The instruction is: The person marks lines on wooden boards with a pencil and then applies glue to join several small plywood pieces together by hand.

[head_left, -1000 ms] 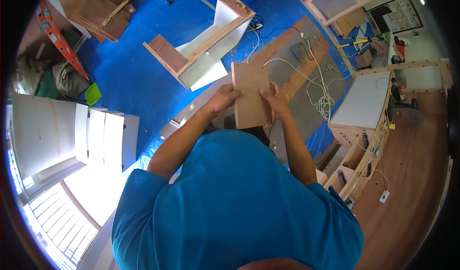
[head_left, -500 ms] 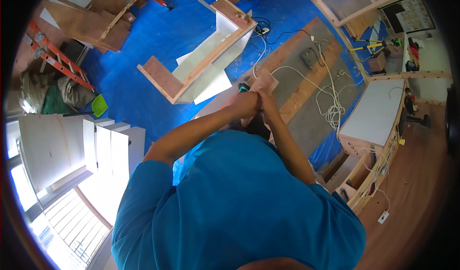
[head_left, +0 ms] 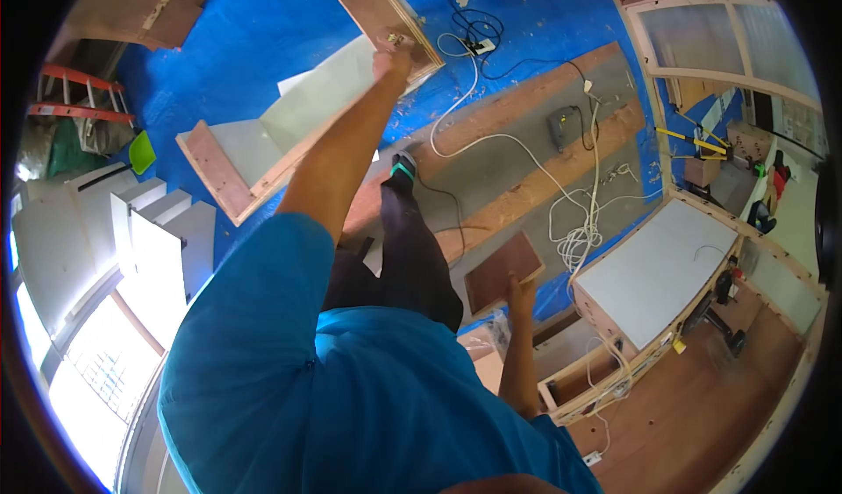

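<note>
My left arm stretches forward, and my left hand (head_left: 396, 57) is at the far end of a wooden cabinet frame (head_left: 307, 148) lying on the floor. Its fingers look pinched together over a small cluster of pale, yellowish bits (head_left: 396, 38) on the frame's brown end board; what they grip is too small to name. Low on my right side, my right hand (head_left: 523, 291) grips the edge of a rectangular brown wooden board (head_left: 503, 271), held tilted beside my leg. My foot in a green-strapped sandal (head_left: 403, 168) stands close to the frame.
Blue sheeting (head_left: 254, 38) covers the floor. Long boards (head_left: 526, 187) lie to the right, crossed by a coiled white cord (head_left: 579, 240) and a black tool case (head_left: 564, 130). A white-topped cabinet (head_left: 658, 262) stands at right. White panels (head_left: 162, 240) and an orange ladder (head_left: 83, 95) are at left.
My hands were together on the wooden board in front of me. My left hand has let go and reached out to the frame's far end; my right hand has carried the board down and right.
</note>
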`<act>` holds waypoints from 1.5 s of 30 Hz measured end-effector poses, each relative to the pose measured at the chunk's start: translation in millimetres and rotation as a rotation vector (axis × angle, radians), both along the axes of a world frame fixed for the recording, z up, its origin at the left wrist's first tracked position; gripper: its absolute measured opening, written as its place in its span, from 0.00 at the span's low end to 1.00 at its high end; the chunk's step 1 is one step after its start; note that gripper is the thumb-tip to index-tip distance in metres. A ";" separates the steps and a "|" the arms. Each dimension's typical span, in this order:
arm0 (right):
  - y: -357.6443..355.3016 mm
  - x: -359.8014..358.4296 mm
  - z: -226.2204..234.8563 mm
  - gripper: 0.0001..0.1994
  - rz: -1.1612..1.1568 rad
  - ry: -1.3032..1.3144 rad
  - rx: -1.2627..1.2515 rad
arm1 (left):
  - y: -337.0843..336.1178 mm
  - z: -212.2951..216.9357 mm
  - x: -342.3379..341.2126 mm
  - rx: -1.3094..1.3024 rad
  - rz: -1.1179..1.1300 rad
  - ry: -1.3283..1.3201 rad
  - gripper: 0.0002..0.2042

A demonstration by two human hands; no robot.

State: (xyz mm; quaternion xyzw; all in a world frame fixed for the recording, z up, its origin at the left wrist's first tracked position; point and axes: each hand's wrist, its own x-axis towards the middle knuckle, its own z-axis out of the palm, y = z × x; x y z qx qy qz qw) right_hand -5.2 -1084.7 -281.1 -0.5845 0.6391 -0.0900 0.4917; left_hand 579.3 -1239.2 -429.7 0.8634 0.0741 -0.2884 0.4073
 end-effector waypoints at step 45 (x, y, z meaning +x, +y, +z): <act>232.9 723.3 31.2 0.30 1.961 0.453 0.480 | 702.4 145.3 -424.2 -1.147 1.677 0.324 0.20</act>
